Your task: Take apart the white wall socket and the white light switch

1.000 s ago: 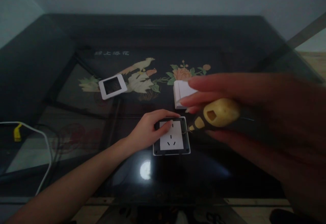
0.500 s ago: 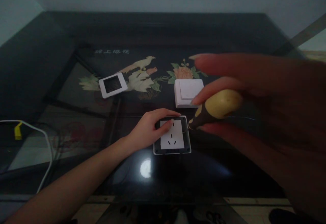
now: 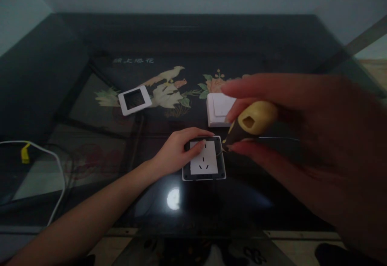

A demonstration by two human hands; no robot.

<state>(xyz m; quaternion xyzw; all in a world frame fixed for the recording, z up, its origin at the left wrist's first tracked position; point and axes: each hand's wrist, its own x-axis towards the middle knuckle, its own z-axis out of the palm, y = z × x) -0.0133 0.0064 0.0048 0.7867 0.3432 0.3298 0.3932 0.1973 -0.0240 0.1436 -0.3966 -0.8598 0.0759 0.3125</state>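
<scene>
A wall socket (image 3: 208, 165) with its cover frame off lies on the dark glass table, white face up with a black surround. My left hand (image 3: 181, 149) grips it along its left and far edges, thumb resting on the white face. In my right hand (image 3: 290, 129), a screwdriver (image 3: 252, 121) with a yellow and black handle is held between thumb and fingers. Its thin shaft points down at the right side of the socket; whether the tip sits in a screw cannot be made out.
Behind the socket stands a white wall switch (image 3: 218, 111) on its box. The white cover frame (image 3: 135, 100) lies farther back on the left. A white cable (image 3: 60, 169) with a yellow tag (image 3: 25, 153) runs along the left of the glass table (image 3: 145, 217).
The screwdriver handle has turned and tilted in my right hand, so a hole in its end now shows. My right fingers have closed in around it. My left hand keeps its place.
</scene>
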